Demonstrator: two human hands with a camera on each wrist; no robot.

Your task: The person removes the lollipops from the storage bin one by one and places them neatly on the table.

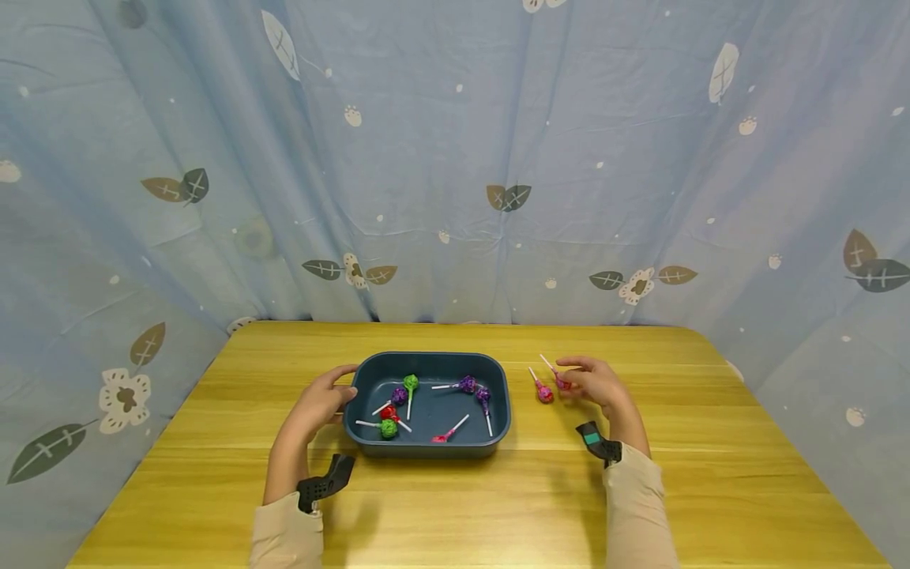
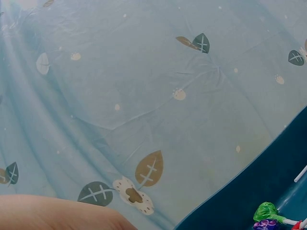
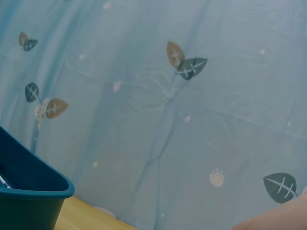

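A dark blue plastic bin [image 1: 426, 450] stands on the table with several wrapped lollipops inside. Among them are a green lollipop [image 1: 411, 382], a red lollipop [image 1: 389, 412], a purple lollipop [image 1: 483, 394] and a pink lollipop [image 1: 441, 438]. My left hand [image 1: 317, 401] rests at the bin's left end, thumb and index finger apart against the rim. Right of the bin, two pink-red lollipops lie on the wood, their sticks pointing away. My right hand [image 1: 599, 386] reaches over the farther-right lollipop [image 1: 562, 384], fingertips at its head; the other lollipop [image 1: 544, 393] lies just left.
The wooden table [image 1: 441, 506] ends at a light blue patterned curtain [image 1: 441, 237] behind it and at both sides. Each wrist wears a black camera mount. In the right wrist view, the bin's corner [image 3: 62, 189] stands at the lower left.
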